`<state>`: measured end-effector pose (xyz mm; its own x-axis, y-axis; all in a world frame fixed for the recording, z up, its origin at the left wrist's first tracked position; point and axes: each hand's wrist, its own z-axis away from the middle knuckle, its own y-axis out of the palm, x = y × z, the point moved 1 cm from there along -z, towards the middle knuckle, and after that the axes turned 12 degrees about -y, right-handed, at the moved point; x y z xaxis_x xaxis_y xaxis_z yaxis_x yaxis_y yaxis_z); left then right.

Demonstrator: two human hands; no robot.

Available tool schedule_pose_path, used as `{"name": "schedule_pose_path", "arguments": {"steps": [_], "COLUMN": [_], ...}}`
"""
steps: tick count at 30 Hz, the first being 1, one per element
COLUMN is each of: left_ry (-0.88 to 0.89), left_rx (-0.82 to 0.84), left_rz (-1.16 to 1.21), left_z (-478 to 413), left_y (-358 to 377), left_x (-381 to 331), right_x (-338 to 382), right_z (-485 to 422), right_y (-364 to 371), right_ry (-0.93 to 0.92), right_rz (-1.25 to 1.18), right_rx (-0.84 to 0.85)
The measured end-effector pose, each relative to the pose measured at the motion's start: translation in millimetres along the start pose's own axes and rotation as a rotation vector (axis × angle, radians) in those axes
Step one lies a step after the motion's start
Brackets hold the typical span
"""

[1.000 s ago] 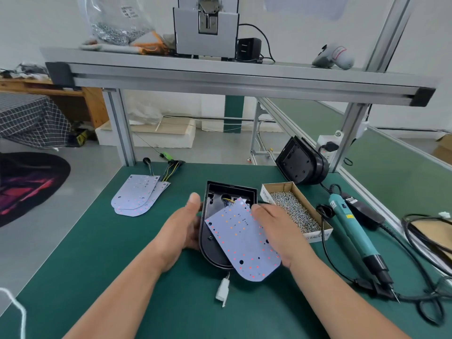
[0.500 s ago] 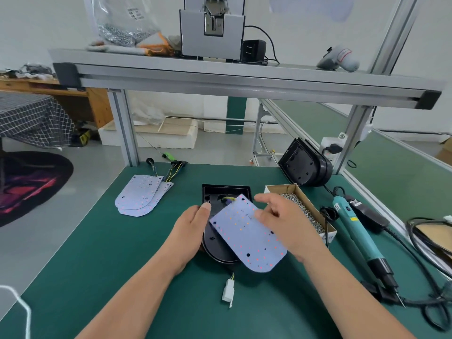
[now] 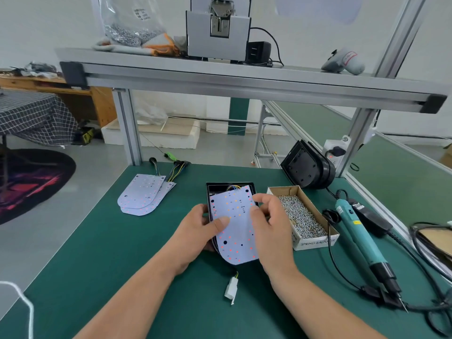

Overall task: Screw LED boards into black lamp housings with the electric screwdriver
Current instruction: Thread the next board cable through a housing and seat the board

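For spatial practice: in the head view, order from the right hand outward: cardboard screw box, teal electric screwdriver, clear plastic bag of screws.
Right hand:
1. Cardboard screw box, beside it, right.
2. Teal electric screwdriver, farther right.
3. Clear plastic bag of screws, upper shelf.

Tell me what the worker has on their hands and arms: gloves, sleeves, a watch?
Nothing at all, as far as the picture shows. The left hand and right hand are bare, with no gloves, and I can see no rings. Both forearms are uncovered down to the picture's edge: no sleeves, watch, wristband or strap.
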<state>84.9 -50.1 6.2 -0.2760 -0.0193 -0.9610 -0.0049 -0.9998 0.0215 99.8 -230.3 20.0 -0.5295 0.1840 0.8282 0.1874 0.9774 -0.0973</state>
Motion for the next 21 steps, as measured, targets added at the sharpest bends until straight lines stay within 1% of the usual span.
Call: {"name": "schedule_pose_path", "arguments": {"steps": [2, 10, 14, 16, 18, 21], "left_ry": [0.003, 0.009, 0.01, 0.017, 0.033, 0.037], "left_rx": [-0.006, 0.002, -0.02, -0.025, -0.015, -0.028], "left_rz": [0.006, -0.048, -0.065, -0.105, -0.135, -0.096], "left_z": [0.7, 5.0, 2.2, 3.0, 4.9, 4.9], "left_y": [-0.4, -0.3, -1.3, -0.1, 2.2, 5.1], "left_x": [-0.3, -4.3, -2.1, -2.4, -3.1, -2.6], "right_x": [1.1, 2.7, 2.3, 0.5, -3.5, -3.9], "right_z": [-2.6, 4.3, 0.4, -0.1, -1.0, -5.3], "right_y": [-0.1, 4.7, 3.9, 3.4, 2.4, 1.5], "right_ry": [-0.004, 0.024, 0.029, 0.039, 0.015, -0.064], "right_rz": [-0.037, -0.049, -0.163, -0.176, -0.089, 0.123], "right_rx": [-0.027, -0.069, -0.087, -0.112, -0.111, -0.012]}}
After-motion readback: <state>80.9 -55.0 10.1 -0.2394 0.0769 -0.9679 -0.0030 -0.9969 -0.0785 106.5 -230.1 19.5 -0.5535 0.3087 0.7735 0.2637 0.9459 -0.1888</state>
